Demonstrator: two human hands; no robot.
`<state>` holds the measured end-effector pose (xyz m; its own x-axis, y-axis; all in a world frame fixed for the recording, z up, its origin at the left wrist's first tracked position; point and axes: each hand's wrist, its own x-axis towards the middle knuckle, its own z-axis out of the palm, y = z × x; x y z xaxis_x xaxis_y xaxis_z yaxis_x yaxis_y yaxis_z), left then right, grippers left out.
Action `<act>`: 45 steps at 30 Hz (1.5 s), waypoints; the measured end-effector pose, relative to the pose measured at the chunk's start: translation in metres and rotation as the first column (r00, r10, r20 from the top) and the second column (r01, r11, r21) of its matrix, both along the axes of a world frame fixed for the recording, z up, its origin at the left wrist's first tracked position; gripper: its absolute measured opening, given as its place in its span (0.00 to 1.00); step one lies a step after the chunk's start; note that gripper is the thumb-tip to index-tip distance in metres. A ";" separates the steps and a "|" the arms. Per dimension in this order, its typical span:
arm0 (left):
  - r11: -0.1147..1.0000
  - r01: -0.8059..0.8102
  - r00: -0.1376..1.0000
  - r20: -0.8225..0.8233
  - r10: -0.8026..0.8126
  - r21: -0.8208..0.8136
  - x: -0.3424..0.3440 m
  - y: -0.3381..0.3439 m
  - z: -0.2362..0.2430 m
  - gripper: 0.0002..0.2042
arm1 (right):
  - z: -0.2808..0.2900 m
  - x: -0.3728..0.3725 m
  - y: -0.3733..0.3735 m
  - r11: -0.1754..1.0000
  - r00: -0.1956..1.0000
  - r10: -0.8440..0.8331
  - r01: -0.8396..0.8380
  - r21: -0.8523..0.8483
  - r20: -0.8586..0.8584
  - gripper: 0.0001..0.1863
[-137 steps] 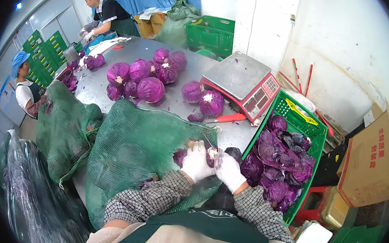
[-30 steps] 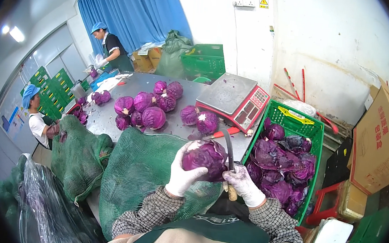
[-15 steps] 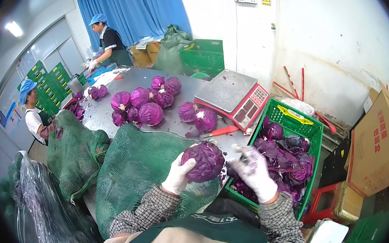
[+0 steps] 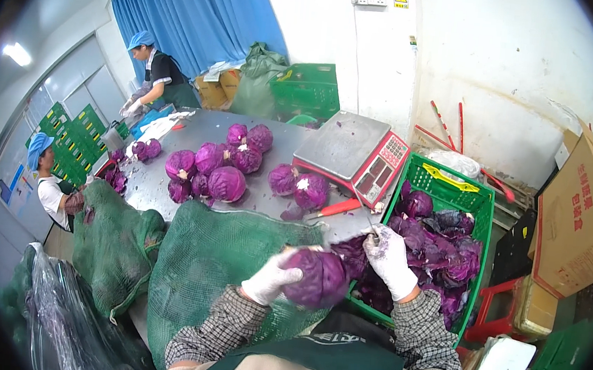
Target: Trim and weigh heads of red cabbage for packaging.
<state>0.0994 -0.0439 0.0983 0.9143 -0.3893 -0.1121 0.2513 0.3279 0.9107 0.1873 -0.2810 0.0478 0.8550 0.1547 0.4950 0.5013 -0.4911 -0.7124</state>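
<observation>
My gloved left hand [image 4: 268, 278] grips a purple cabbage [image 4: 316, 280] from its left side, above a green mesh sack [image 4: 212, 262]. A dark outer leaf [image 4: 351, 254] stands away from the cabbage, against the fingers of my gloved right hand [image 4: 388, 261]. That hand is closed around what looks like a slim knife [image 4: 365, 211], its thin blade pointing up and away. Its handle is mostly hidden, and whether the fingers also pinch the leaf is unclear. Under and beside the right hand, a green crate [image 4: 484, 233] holds loose purple leaves [image 4: 439, 250].
Several purple cabbages [image 4: 227, 184] lie on the metal table [image 4: 272, 225]. A red scale [image 4: 375, 174] and a red-handled tool [image 4: 340, 207] are beyond my hands. Another mesh sack [image 4: 112, 239] lies left. Two people [image 4: 161, 74] work at the far left. A cardboard box [image 4: 576, 216] stands right.
The cabbage has turned and come slightly lower and right with my left hand. A leaf has parted from its right side. My right hand's fingers have closed, and the thin blade now shows.
</observation>
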 end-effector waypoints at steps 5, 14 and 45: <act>0.897 0.242 0.947 -0.113 -0.302 -0.370 0.032 -0.008 -0.020 0.41 | -0.078 0.040 -0.061 0.974 0.980 -0.194 0.198 -0.106 0.049 0.08; 0.814 -0.555 0.830 0.042 0.557 0.171 0.307 0.011 -0.043 0.30 | -0.079 -0.039 -0.009 0.838 0.664 0.362 0.074 0.540 -0.654 0.20; 0.497 -0.578 0.799 0.573 0.182 0.647 0.333 0.064 0.043 0.39 | -0.093 0.053 0.030 0.775 0.916 0.171 -0.352 -0.524 -0.362 0.15</act>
